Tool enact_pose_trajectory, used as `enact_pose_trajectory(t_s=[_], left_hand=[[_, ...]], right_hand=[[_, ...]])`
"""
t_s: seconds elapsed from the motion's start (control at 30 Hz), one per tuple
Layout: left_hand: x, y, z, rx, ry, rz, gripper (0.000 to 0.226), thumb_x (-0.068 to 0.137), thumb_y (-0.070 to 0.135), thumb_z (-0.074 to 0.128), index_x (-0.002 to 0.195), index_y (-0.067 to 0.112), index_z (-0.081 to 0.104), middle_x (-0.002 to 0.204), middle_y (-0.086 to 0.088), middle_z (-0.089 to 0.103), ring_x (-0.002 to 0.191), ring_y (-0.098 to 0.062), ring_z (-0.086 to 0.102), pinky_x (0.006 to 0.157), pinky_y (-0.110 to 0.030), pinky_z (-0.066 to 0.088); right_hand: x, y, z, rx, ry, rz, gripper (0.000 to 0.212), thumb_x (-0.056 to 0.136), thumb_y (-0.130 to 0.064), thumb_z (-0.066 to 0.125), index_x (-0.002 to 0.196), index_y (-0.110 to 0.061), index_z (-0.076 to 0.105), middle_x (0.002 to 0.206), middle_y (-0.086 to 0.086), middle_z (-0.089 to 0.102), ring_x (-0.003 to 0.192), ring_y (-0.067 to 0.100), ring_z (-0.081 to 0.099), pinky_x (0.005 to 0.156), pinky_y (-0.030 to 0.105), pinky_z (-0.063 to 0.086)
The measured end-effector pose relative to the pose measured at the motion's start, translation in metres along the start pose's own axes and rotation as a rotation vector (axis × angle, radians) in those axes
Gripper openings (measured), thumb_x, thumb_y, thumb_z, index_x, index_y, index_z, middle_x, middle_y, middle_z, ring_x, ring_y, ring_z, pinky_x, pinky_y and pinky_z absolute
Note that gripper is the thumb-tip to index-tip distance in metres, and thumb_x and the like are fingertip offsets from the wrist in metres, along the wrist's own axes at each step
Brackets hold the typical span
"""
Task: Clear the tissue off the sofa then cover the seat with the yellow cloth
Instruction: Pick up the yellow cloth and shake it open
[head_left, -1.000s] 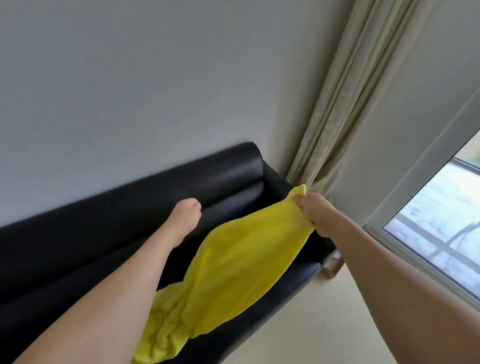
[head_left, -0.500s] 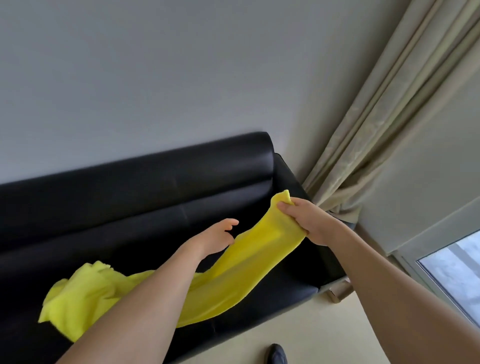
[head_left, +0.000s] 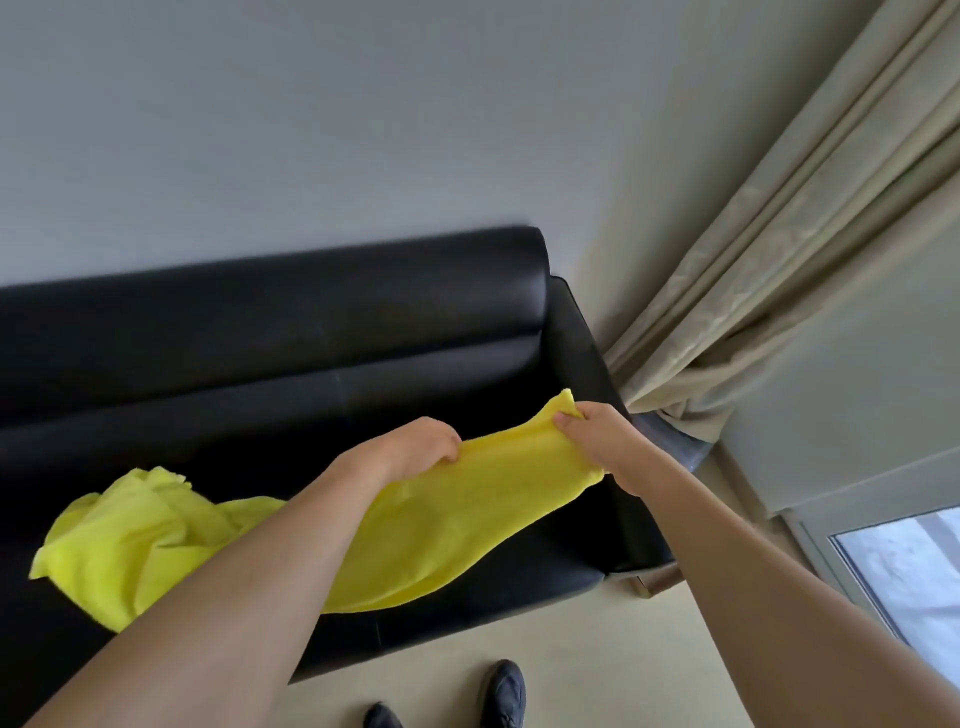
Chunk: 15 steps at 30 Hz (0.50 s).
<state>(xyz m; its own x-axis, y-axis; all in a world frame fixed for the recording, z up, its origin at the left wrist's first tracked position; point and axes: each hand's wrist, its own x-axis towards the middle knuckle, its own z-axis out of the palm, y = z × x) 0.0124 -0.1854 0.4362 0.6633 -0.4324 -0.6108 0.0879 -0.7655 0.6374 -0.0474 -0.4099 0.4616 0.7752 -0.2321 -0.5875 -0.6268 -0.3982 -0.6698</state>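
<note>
One black sofa (head_left: 322, 332) stands against the wall. One yellow cloth (head_left: 467, 514) lies across its seat, bunched at the left. My two hands grip its far edge: left hand (head_left: 421, 447), right hand (head_left: 597, 441). Two dark shoes (head_left: 506, 691) below.

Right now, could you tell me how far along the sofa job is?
No tissue shows on the black sofa, so clearing looks done. In hand: both hands, left hand and right hand, grip the yellow cloth at its right end. Left: the cloth's other end lies bunched, so most of the seat remains uncovered.
</note>
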Motion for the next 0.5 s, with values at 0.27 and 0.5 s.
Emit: enact_pose_trajectory(t_s=[0.27,0.5], left_hand=[[0.13,-0.099,0.055,0.358,0.108,-0.1,0.015,0.092,0.016,0.04,0.105,0.017,0.048,0.09,-0.005,0.059,0.073,-0.021,0.055,0.056,-0.034,0.038],[0.281,-0.225,0.141,0.289,0.491,-0.038,0.009,0.096,0.021,0.042,0.098,0.013,0.037,0.087,-0.009,0.058,0.077,-0.03,0.058,0.061,-0.039,0.042]], right_hand=[[0.153,0.114,0.081,-0.109,0.086,0.024,0.024,0.101,-0.03,0.041,0.098,-0.01,0.055,0.074,0.0,0.046,0.066,0.015,0.045,0.061,0.03,0.038],[0.304,0.228,0.161,-0.351,0.115,-0.048,0.032,0.103,-0.031,0.033,0.117,-0.009,0.052,0.076,0.0,0.048,0.062,0.012,0.047,0.05,0.024,0.036]])
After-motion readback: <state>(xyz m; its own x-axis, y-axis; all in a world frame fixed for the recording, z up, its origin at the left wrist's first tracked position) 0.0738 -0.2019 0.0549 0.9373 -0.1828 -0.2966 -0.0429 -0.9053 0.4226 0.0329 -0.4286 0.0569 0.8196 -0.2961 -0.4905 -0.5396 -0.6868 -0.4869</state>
